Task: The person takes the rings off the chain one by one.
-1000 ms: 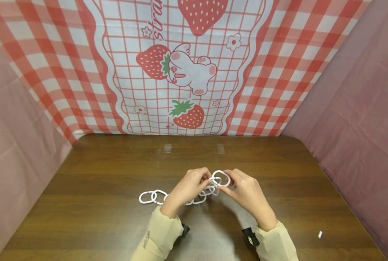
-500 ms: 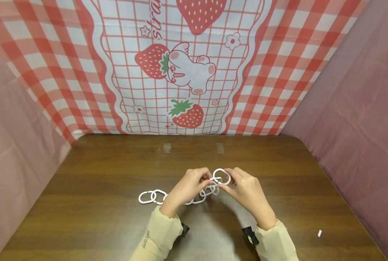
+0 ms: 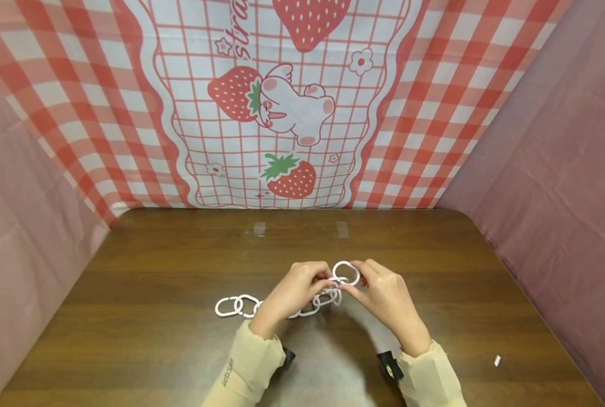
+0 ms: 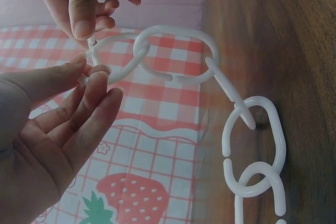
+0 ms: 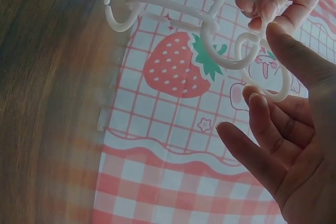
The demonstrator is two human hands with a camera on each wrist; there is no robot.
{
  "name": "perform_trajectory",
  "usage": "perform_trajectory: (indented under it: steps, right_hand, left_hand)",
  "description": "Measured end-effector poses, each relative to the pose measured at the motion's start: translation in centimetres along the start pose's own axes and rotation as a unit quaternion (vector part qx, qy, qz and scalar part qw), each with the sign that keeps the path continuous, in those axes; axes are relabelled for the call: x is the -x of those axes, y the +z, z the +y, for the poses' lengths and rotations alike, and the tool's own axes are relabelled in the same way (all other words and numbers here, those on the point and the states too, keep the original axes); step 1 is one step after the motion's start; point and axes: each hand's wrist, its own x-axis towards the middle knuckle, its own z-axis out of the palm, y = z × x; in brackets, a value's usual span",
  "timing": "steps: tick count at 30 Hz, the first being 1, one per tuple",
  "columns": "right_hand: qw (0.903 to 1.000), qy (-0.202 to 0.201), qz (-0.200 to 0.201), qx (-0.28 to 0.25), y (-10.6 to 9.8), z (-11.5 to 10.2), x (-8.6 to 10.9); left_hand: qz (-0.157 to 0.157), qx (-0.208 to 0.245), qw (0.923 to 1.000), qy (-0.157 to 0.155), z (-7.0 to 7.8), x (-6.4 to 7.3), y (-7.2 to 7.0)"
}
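A chain of white plastic oval links (image 3: pixel 227 299) runs from the table up to my two hands. My left hand (image 3: pixel 294 288) pinches a link near the chain's raised end between thumb and fingers. My right hand (image 3: pixel 387 294) pinches the rounded end link (image 3: pixel 344 262), which stands upright between the hands. In the right wrist view this end link (image 5: pixel 286 81) hooks through the neighbouring link (image 5: pixel 209 45). Small splits show in several links, such as the hanging link (image 4: pixel 281 135) in the left wrist view. My left forearm hides part of the chain.
A small white piece (image 3: pixel 497 360) lies on the brown wooden table (image 3: pixel 155 362) at the right. Two strips of clear tape (image 3: pixel 259 229) stick near the back edge. A red-checked strawberry cloth (image 3: pixel 404 141) hangs behind, with pink cloth (image 3: pixel 546 169) at both sides.
The end link has risen slightly, and both hands keep their hold at nearly the same place. The whole head view has shifted a little.
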Motion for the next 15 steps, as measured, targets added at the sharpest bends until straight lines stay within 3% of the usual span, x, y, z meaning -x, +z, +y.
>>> perform_trajectory:
  steps: [6, 10, 15]
  right_hand:
    - [0.9999, 0.01, -0.001, 0.01, 0.0, 0.0, 0.0]
    - [0.9995, 0.032, -0.008, 0.001, -0.1, -0.1, -0.1]
    - [0.9963, 0.078, -0.023, -0.026, -0.2, -0.5, -0.2]
  left_hand:
    - [-0.009, 0.019, 0.9998, -0.007, 0.1, 0.0, 0.0]
    - [-0.021, 0.077, 0.9963, -0.033, -0.3, 0.0, 0.0]
    - [-0.032, 0.162, 0.9842, -0.064, -1.1, 0.0, 0.1]
